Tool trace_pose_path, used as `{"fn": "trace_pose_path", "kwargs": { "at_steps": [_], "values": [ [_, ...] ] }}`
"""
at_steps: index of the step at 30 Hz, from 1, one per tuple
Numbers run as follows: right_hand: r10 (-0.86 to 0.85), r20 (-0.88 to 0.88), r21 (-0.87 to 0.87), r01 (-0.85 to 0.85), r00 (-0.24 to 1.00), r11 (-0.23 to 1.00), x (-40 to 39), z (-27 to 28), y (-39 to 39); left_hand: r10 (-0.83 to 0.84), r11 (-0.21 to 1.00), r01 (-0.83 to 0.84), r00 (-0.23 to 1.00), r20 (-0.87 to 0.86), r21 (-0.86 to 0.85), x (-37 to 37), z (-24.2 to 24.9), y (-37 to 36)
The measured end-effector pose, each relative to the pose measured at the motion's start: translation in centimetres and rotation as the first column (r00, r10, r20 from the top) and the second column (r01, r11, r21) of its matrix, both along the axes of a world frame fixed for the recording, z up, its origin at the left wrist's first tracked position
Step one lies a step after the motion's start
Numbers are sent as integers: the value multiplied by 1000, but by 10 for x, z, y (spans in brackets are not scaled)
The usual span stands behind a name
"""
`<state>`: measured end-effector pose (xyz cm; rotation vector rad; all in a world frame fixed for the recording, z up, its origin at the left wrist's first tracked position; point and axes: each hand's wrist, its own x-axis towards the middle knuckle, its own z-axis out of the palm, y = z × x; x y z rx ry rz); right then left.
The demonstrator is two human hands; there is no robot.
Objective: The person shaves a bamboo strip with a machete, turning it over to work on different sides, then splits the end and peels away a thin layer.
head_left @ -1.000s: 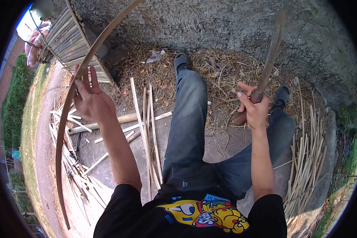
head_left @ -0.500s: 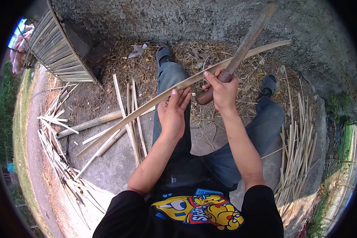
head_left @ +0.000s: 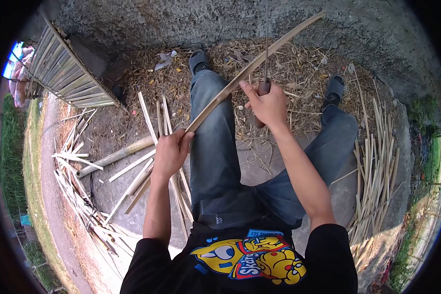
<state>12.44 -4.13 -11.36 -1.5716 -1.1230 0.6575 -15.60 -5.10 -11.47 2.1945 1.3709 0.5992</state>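
Note:
A long, slightly bowed bamboo strip runs diagonally across the view, over my bent leg. My left hand is wrapped round its lower part, left of the knee. The fingers of my right hand close round the dark handle of a large knife. Its blade points up toward the wall and appears as a thin line, seen nearly edge-on, crossing the strip. The right thumb reaches out to the strip's edge near its middle. The strip's upper end rises toward the wall at the upper right.
Split bamboo strips lie in a bundle at the right, and more strips lie scattered at the left. A bamboo pole rests on the ground there. A slatted bamboo panel leans near the rough wall. Dry shavings cover the ground between my feet.
My left hand has moved left and down along the strip and now wraps round it. The strip is tilted more steeply. The knife blade has turned from its broad side to nearly edge-on.

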Motion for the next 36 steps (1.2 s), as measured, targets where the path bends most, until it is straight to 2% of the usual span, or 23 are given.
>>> {"fn": "trace_pose_path", "kwargs": {
  "at_steps": [1,2,4,5,6,8,9,11,13,14,16,18,20,22,26,28,29,30,32,33,35,36],
  "values": [
    [12,249,10,-16,969,1000,3,-12,-1,72,997,-73,996,-49,-13,2,3,-2],
    [11,250,5,-13,968,1000,2,-15,-4,149,988,-152,984,-94,-22,4,4,-4],
    [260,387,-109,-236,885,966,-10,-14,-13,163,987,-161,984,-78,32,10,3,-10],
    [281,509,-159,-232,814,960,-21,-18,-18,184,980,-175,978,-103,90,14,7,-14],
    [283,510,-160,-234,812,959,-28,-17,-21,206,971,-187,970,-127,152,16,10,-16],
    [312,670,-177,-262,674,949,-35,-9,-25,207,969,-190,973,-103,156,10,12,-19],
    [386,656,-249,-297,648,922,-28,-3,-21,206,969,-192,975,-83,155,4,13,-24],
    [274,714,-232,-152,645,961,-1,0,-4,210,975,-200,970,-122,93,-27,17,-37],
    [137,574,-215,-13,807,977,52,-12,31,214,977,-210,966,-146,41,-43,25,-48],
    [131,402,-308,-1,906,951,77,-19,45,240,970,-245,955,-173,-6,-48,30,-55],
    [141,480,-263,-11,866,965,82,-6,40,277,955,-291,942,-191,-48,-48,32,-55],
    [333,406,-308,-216,851,927,46,-1,14,217,971,-226,970,-108,-81,-33,23,-45],
    [495,467,-305,-392,733,868,-1,-2,-20,135,976,-137,991,-20,-172,-17,16,-33],
    [489,632,-283,-409,601,868,-24,-12,-32,112,967,-113,994,-18,-227,-19,8,-28],
    [503,594,-260,-442,628,858,-12,-13,-21,110,974,-117,993,-46,-192,-29,10,-32],
    [330,701,-201,-268,633,942,6,-8,-13,88,977,-108,990,-111,-184,-40,26,-30],
    [273,615,-244,-151,739,958,31,-4,1,106,980,-125,987,-121,-158,-63,19,-35],
    [200,520,-303,-40,830,952,60,-4,13,155,958,-183,978,-138,-220,-76,22,-45],
    [111,475,-303,44,873,952,103,-15,25,117,973,-152,974,-195,-176,-85,31,-60],
    [119,482,-300,36,868,953,97,-13,25,128,971,-161,974,-188,-175,-79,31,-58],
    [260,472,-262,-148,842,954,68,-13,0,162,965,-190,973,-162,-181,-55,26,-55],
    [353,448,-314,-226,821,922,44,-14,-13,150,973,-166,983,-102,-162,-46,20,-49]
  ]
}}
